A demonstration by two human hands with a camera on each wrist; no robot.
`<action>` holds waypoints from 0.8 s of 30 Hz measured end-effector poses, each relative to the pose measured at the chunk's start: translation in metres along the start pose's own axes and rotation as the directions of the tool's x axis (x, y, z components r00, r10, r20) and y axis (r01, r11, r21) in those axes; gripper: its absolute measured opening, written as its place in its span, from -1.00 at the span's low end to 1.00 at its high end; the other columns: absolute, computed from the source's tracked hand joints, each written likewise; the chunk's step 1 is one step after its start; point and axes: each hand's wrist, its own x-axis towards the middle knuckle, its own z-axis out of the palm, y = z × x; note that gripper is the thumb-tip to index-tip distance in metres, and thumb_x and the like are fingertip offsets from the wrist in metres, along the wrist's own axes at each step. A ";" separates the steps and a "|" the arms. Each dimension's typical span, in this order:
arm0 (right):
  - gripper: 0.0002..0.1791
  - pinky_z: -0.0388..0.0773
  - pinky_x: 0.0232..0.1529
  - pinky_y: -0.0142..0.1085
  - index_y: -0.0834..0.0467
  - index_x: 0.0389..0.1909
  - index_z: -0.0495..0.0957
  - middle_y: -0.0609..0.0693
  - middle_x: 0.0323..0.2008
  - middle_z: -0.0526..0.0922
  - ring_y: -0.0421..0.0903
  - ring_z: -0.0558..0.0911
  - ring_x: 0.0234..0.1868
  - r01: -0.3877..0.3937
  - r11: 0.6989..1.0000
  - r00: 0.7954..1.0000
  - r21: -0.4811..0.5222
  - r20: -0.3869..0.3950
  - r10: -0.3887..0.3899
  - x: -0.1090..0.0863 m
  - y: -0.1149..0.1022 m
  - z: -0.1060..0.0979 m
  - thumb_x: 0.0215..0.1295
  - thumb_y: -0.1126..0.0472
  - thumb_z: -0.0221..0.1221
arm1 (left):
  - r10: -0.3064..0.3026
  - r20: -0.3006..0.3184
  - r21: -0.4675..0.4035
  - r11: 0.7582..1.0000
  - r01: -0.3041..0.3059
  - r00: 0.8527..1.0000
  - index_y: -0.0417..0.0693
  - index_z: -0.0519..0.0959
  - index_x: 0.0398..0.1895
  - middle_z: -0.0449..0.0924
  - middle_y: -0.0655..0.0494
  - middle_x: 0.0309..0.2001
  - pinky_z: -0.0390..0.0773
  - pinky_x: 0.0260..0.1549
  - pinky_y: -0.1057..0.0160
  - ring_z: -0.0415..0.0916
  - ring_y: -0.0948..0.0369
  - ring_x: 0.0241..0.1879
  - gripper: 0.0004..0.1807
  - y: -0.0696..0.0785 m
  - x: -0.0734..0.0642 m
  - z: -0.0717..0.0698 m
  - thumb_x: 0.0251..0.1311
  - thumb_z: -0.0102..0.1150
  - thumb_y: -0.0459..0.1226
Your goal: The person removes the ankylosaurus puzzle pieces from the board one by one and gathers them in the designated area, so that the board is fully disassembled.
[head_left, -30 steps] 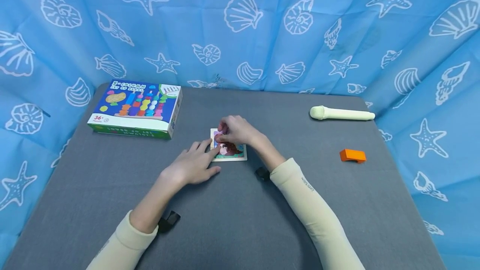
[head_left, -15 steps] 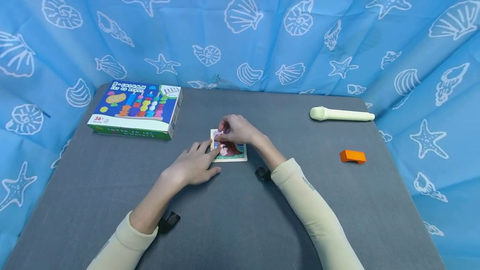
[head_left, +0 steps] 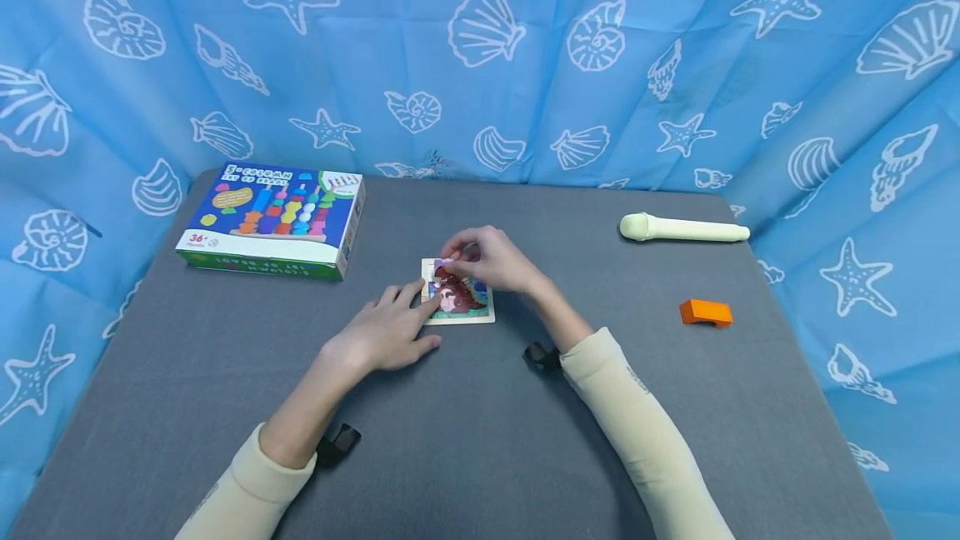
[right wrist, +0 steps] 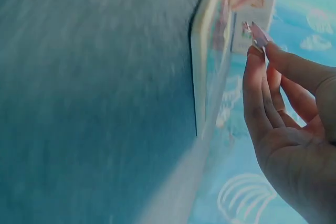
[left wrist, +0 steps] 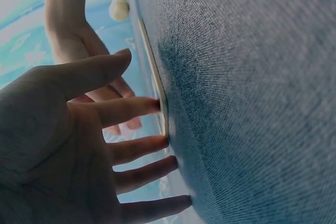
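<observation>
A small jigsaw puzzle board [head_left: 472, 321] with a pale rim and a brown animal picture lies flat at the middle of the table. My left hand [head_left: 384, 330] rests at its left side, fingers spread and nearly straight, with fingertips touching the board's edge and the table. Above the board's upper part, my right hand [head_left: 497, 261] pinches a small purplish puzzle piece [right wrist: 260, 34] between thumb and index finger. In the right wrist view that piece is tilted and apart from the board. The right hand covers the board's upper right in the head view.
At the back left of the grey table [head_left: 465, 457] lies a blue bead-set box [head_left: 277, 211]. A pale green toy microphone [head_left: 684, 228] lies at the back right, with an orange arched block [head_left: 706, 312] nearer. A blue shell-print curtain [head_left: 495, 65] hangs behind.
My right hand has shifted slightly right and lifted, drawing the pinched puzzle piece up and showing more of the picture. My left hand has stayed in place.
</observation>
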 end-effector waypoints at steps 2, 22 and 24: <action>-0.82 0.81 0.00 -0.25 0.26 -0.01 0.80 0.16 -0.13 0.82 0.02 0.85 -0.10 -0.019 0.999 1.000 0.040 -0.021 0.020 -0.005 0.004 -0.007 0.43 0.33 0.39 | -0.009 0.005 0.001 1.000 0.009 1.000 0.13 0.15 0.77 -0.07 -0.18 0.79 0.24 0.57 -0.48 0.03 -0.27 0.72 -0.22 0.001 0.000 0.000 0.63 0.09 0.11; -0.78 0.64 -0.20 -0.52 0.34 0.03 0.79 0.31 -0.05 0.82 -0.25 0.72 -0.23 -0.235 0.970 0.968 0.056 -0.079 0.239 -0.042 0.072 -0.073 0.46 0.33 0.37 | 0.004 0.001 -0.015 1.000 -0.004 1.000 0.13 0.14 0.77 -0.06 -0.17 0.79 0.20 0.60 -0.45 0.01 -0.25 0.73 -0.22 0.000 -0.001 0.000 0.63 0.08 0.10; -0.77 0.61 -0.20 -0.51 0.34 0.03 0.79 0.31 -0.05 0.82 -0.22 0.70 -0.22 -0.239 0.971 0.968 0.031 -0.073 0.241 -0.044 0.074 -0.075 0.45 0.31 0.38 | 0.007 -0.001 -0.017 1.000 -0.007 1.000 0.12 0.14 0.77 -0.06 -0.17 0.79 0.20 0.60 -0.45 0.02 -0.25 0.72 -0.22 0.000 -0.001 -0.001 0.63 0.08 0.09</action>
